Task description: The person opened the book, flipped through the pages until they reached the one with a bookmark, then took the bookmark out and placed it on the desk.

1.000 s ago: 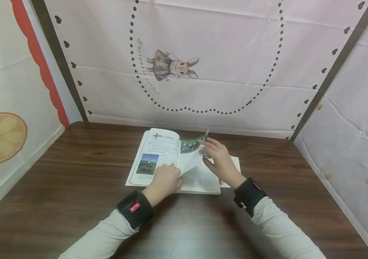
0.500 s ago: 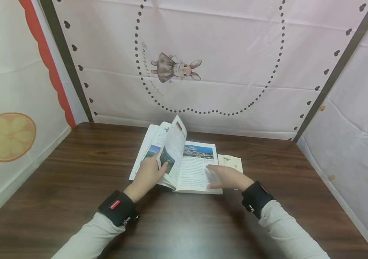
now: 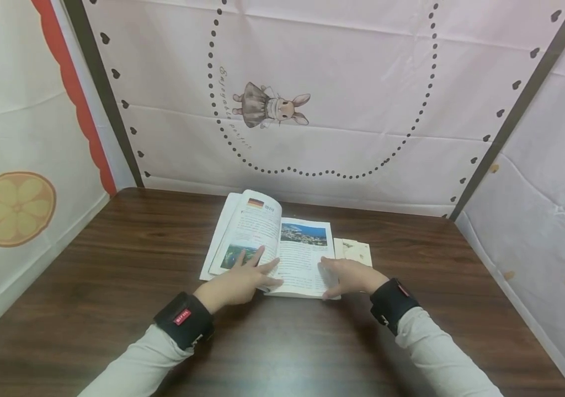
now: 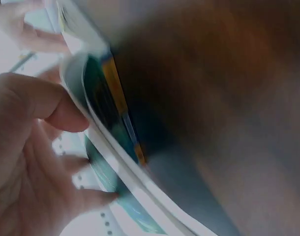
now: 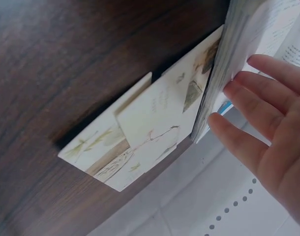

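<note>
An open book (image 3: 296,266) lies on the table. Its left page (image 3: 252,223) carries a small flag and a landscape photo, its right page a coastal photo (image 3: 304,234) above text. My left hand (image 3: 238,282) rests with fingers spread across the lower left page, tips reaching the spine. In the left wrist view, the thumb (image 4: 66,110) lies at the lower edge of the pages. My right hand (image 3: 352,274) rests with extended fingers on the lower right part of the right page. The right wrist view shows its fingers (image 5: 238,142) straight beside the page block.
Cream illustrated cards or booklets (image 5: 150,113) stick out from beneath the book's right side. The dark wooden table (image 3: 282,342) meets a printed cloth wall (image 3: 362,110) behind, with more cloth on both sides.
A leaf has turned from right to left, showing the flag page and coastal photo. My left hand has let go of it and spread over the left page; my right hand has lowered.
</note>
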Motion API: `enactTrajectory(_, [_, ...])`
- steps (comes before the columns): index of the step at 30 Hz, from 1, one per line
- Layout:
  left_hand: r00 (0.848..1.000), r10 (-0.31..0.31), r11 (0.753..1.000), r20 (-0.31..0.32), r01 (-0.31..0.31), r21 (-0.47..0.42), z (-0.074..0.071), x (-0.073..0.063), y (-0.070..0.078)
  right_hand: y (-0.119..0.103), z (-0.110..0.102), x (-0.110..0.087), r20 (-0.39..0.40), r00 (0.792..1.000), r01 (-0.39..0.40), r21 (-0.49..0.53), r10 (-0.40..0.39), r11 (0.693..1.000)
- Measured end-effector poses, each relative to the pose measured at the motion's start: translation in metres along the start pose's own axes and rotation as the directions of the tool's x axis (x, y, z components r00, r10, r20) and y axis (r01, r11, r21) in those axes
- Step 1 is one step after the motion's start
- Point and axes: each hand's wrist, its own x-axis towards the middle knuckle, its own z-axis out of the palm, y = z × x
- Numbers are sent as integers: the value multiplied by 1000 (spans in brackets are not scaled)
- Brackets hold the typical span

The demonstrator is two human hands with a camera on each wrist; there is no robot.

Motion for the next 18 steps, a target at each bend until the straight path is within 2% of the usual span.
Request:
enactTrajectory(2, [998,-12,998,65,16,-56,1,0,4,1,-1,0,11,1000,5,3,-5,1000])
enactTrajectory(6, [999,-48,997,-1,48,-68,3,4,7,4,-2,-3,43,999,10,33,-11,999])
enactTrajectory(9, [998,-47,997,-49,43,-67,4,10,8,5,-3,-4,62,998,11,33,-13,999])
enactTrajectory(14, [994,-91,995,-57,89,-40,3,16,10,5,-4,-1,43,998,50,-10,-49,999])
enactTrajectory(18, [990,-131,991,-43,130,-26,3,19,11,5,-3,2,-18,998,57,-54,-58,997])
